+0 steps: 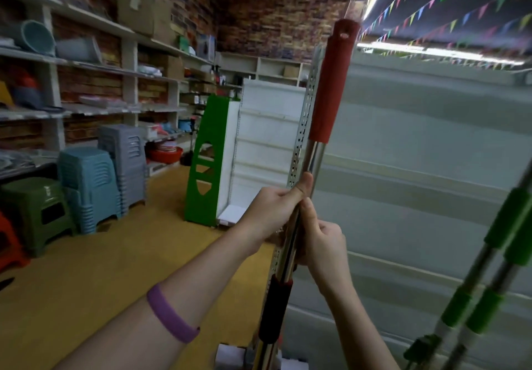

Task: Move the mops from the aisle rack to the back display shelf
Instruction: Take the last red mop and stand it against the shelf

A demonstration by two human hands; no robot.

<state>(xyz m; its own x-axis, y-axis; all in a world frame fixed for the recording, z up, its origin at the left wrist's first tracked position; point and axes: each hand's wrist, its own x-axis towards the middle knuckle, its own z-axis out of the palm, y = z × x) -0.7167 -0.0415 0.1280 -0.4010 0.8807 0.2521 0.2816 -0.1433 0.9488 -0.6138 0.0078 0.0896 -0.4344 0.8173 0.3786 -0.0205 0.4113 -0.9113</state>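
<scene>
**Red mop in both hands, clear of the rack**

I have the red mop [331, 87] upright in front of me, beside the aisle rack's perforated upright [306, 104]. My left hand [273, 208] is wrapped round the bare steel shaft [315, 153], thumb pointing up along it. My right hand [322, 240] is curled round the same shaft just below, the two nearly touching. There may be a second pole bundled alongside; the blur makes that hard to tell.

To carry it well I judge I should keep the pole close to vertical and mind its top end, which stands near a hanging cord. The polished steel looks slick, so a firm grip matters. Sliding one hand down to the dark red sleeve [275, 309] would likely hold better, since it looks soft and matte, like the long red top sleeve with its hanging hole.

The green-handled mops [501, 237] lean against the rack at my right, not yet moved. The back display shelf [267, 65] lies well ahead, past the green end panel [201, 153].
</scene>
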